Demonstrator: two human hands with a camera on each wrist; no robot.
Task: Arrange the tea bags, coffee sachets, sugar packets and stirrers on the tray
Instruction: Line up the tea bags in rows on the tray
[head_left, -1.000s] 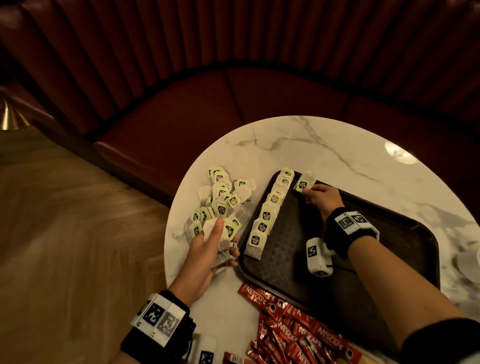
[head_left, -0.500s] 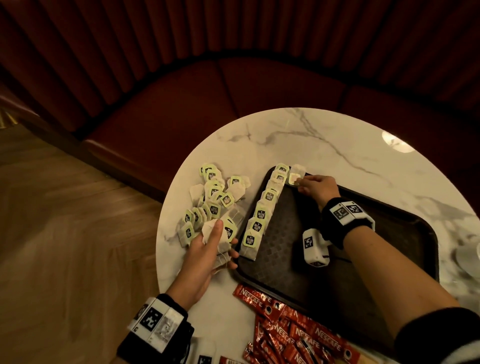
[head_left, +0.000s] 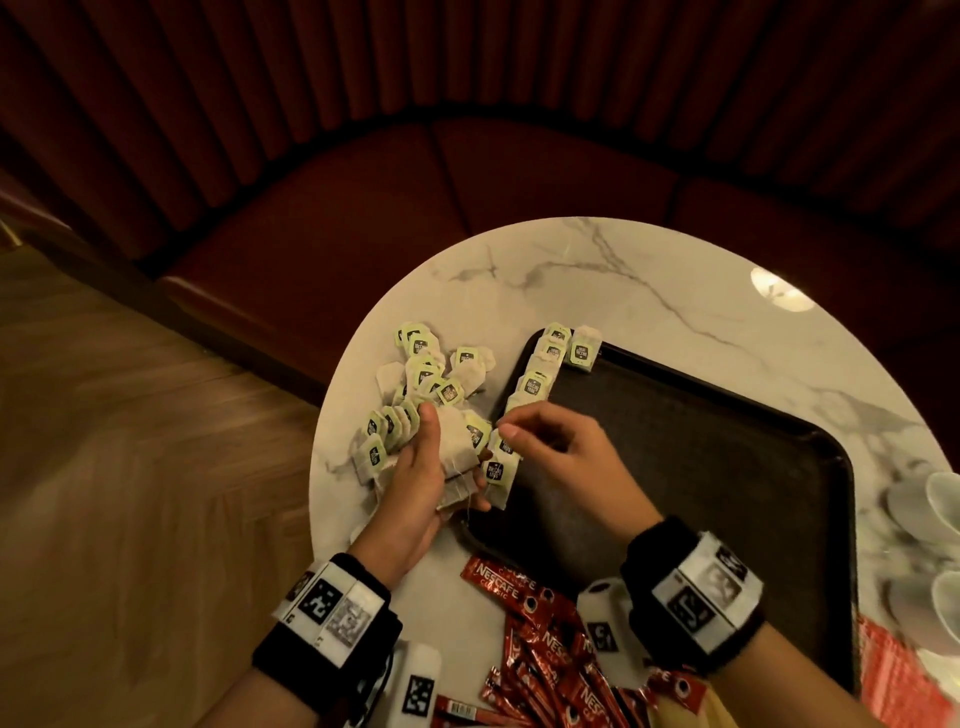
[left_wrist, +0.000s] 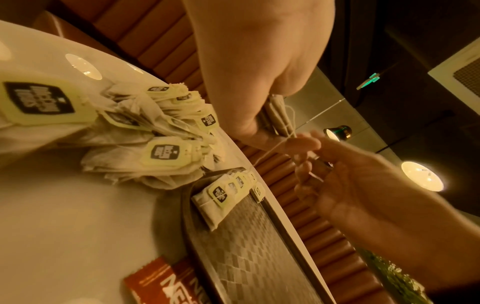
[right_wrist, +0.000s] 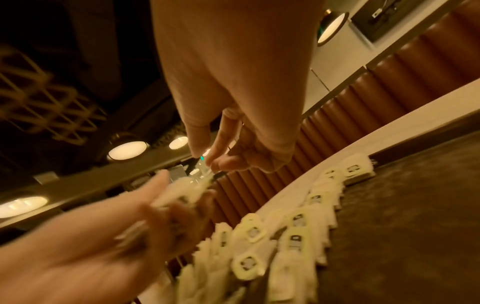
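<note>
We noted a small stack of tea bags (head_left: 457, 457) gripped in the left hand (head_left: 415, 488), held just off the tray's (head_left: 727, 441) left edge beside the row of tea bags (head_left: 530, 400) lining that edge. The right hand (head_left: 566, 462) reached over, thumb and forefinger narrowed at the stack's top; whether they pinched a bag we could not tell. Loose tea bags (head_left: 421, 384) lay heaped on the marble table (head_left: 649, 291) left of the tray, red coffee sachets (head_left: 540, 639) at its near edge.

- Marble-look tabletop (head_left: 649, 312), white w/ grey veins, rounded edge; lamp reflection near far right.
- Curved booth bench (head_left: 363, 218), dark red upholstery, behind table.
- Channel-tufted backrest (head_left: 467, 62), vertical ribs.
- Wood floor (head_left: 130, 467), herringbone, left of table.
- Round ceiling lamps (right_wrist: 127, 152), lit, warm; room dim.
</note>
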